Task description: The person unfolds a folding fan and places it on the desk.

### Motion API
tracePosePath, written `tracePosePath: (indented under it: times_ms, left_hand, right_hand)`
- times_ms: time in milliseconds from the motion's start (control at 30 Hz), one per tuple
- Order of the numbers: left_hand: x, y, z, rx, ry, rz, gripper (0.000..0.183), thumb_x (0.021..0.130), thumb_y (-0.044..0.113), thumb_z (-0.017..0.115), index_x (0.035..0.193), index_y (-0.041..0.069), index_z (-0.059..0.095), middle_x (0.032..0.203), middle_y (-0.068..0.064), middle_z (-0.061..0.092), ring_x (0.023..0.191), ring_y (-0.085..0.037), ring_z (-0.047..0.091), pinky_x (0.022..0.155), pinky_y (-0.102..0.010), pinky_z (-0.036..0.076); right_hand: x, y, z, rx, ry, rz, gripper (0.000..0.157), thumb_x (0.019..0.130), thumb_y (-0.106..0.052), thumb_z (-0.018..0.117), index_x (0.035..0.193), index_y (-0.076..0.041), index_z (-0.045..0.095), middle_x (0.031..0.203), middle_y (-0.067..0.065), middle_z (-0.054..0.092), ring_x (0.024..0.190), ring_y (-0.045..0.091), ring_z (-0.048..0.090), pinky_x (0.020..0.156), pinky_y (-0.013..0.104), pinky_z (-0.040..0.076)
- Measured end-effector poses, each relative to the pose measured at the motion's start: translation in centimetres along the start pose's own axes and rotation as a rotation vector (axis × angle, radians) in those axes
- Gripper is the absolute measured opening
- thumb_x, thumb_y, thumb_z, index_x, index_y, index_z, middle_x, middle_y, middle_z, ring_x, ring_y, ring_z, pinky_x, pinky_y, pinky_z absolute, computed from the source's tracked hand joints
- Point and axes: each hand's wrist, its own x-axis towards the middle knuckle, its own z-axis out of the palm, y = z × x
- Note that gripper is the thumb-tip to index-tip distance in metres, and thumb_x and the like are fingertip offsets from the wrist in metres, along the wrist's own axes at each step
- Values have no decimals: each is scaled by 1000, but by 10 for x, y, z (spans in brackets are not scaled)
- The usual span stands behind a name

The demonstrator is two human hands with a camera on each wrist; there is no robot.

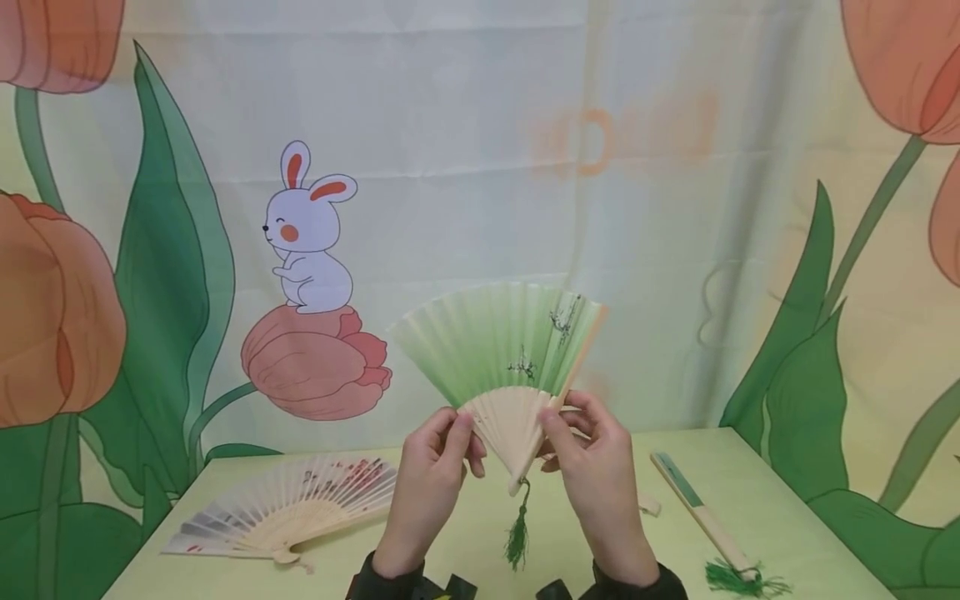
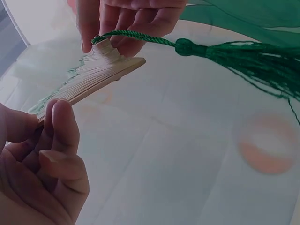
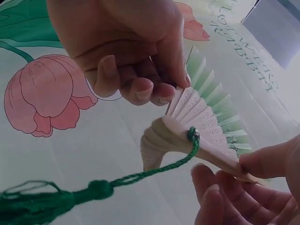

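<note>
A green folding fan [image 1: 502,350] with dark plant prints and pale ribs is spread and held up over the table. My left hand [image 1: 433,477] pinches its left edge between thumb and fingers. On the other side, my right hand [image 1: 596,467] grips the outer guard, thumb in front. From the pivot hangs a green tassel [image 1: 517,537] on a braided cord; the right wrist view shows the cord [image 3: 161,171] looped through the pivot. Pierced patterns mark the ribs [image 3: 201,115] there. In the left wrist view the fan [image 2: 84,77] appears nearly edge-on.
A second open fan [image 1: 300,512], white-grey with red prints, lies on the left of the table [image 1: 480,575]. At right lies a folded green fan [image 1: 701,517] with a green tassel. A pale object [image 1: 648,504] shows partly behind my right hand. Behind hangs a printed curtain [image 1: 465,108].
</note>
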Motion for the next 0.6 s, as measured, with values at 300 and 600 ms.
tracePosePath:
  times_ms: [300, 600]
  left_hand:
    - [-1, -1, -2, -52, 0, -11, 33, 103, 34, 50, 89, 4, 56, 75, -13, 62, 51, -19, 53, 42, -20, 30]
    - [0, 2, -2, -109, 20, -22, 33, 104, 29, 50, 93, -2, 51, 81, -15, 65, 60, -22, 64, 45, -21, 39]
  right_hand:
    - [1, -1, -5, 69, 53, 33, 30, 94, -7, 66, 123, -4, 58, 89, 15, 69, 62, 23, 68, 54, 27, 55]
    - [2, -2, -6, 156, 77, 53, 32, 95, -6, 65, 125, -7, 53, 89, 15, 71, 65, 27, 70, 59, 34, 58]
